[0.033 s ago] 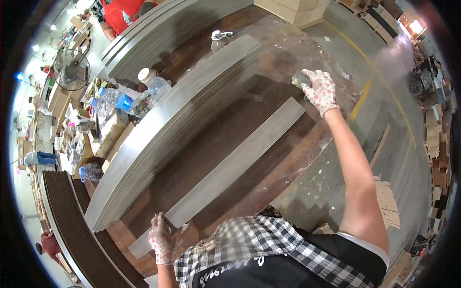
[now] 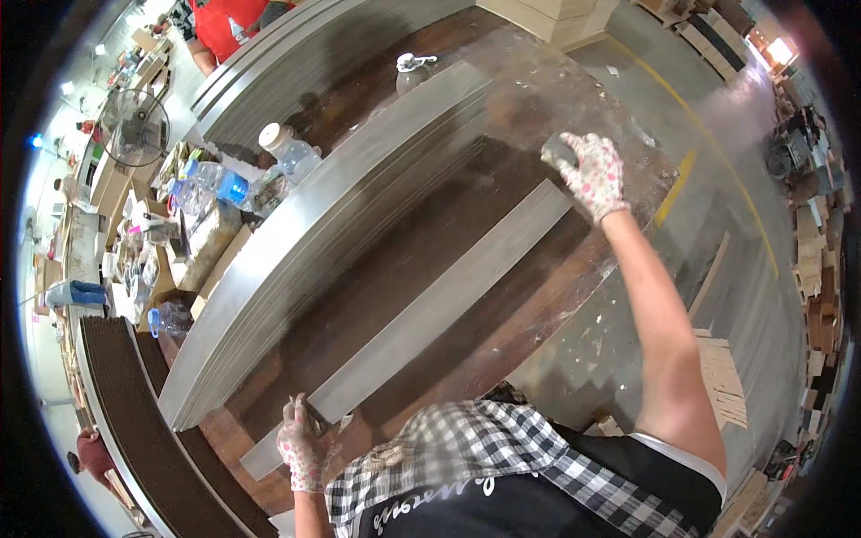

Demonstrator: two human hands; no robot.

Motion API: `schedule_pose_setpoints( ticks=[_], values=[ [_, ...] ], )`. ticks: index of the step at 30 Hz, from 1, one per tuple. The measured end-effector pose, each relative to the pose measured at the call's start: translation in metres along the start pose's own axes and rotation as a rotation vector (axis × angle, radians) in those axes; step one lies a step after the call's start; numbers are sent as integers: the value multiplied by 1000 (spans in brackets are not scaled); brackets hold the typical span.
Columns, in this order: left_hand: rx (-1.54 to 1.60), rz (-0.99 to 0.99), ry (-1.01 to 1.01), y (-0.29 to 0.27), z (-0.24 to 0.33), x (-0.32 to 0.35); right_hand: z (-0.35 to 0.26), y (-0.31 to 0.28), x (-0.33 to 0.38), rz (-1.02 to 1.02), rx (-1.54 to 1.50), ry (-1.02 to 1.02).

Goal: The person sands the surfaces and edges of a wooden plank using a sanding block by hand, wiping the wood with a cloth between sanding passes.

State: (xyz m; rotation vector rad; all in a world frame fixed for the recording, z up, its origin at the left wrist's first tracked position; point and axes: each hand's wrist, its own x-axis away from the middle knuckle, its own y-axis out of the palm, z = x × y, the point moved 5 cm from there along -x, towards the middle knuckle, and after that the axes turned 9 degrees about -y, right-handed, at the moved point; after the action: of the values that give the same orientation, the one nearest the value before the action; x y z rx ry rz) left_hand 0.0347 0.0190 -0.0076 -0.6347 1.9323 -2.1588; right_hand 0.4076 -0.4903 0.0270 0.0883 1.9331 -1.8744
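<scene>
A long grey plank (image 2: 439,309) lies slantwise across the brown worktable (image 2: 377,296). My right hand (image 2: 594,175), in a white glove with pink dots, is raised beyond the plank's far end. Its fingers curl round a small grey pad or block (image 2: 560,151), partly hidden by the glove. Across the plank's near end rests my left hand (image 2: 300,448), gloved alike, fingers bent. Something dark (image 2: 316,420) shows beside those fingers; I cannot make out what it is.
A tall stack of grey planks (image 2: 296,233) stands left of the single plank. Behind it are plastic bottles (image 2: 291,154) and clutter. A dark stack (image 2: 134,421) is at lower left, cartons (image 2: 547,22) at the far edge. A person in red (image 2: 220,31) stands at the far left.
My right hand has shifted slightly left with the grey pad, which has turned a little. My left hand and the plank are almost where they were.
</scene>
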Motion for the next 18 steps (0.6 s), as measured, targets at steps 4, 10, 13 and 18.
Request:
schedule_pose_setpoints(
  ticks=[4, 10, 13, 18],
  values=[
    [-54, -39, -30, -1, 4, -1, -98, 2, 45, 37, -91, -102],
    [-56, 5, -59, -3, 1, 6, -350, -37, 114, -35, -660, -648],
    [109, 227, 53, -6, -3, 24, -332, -25, 98, 35, -773, -556],
    [159, 375, 85, 10, -32, 67, -225, -11, 85, 94, -382, -363]
  ],
)
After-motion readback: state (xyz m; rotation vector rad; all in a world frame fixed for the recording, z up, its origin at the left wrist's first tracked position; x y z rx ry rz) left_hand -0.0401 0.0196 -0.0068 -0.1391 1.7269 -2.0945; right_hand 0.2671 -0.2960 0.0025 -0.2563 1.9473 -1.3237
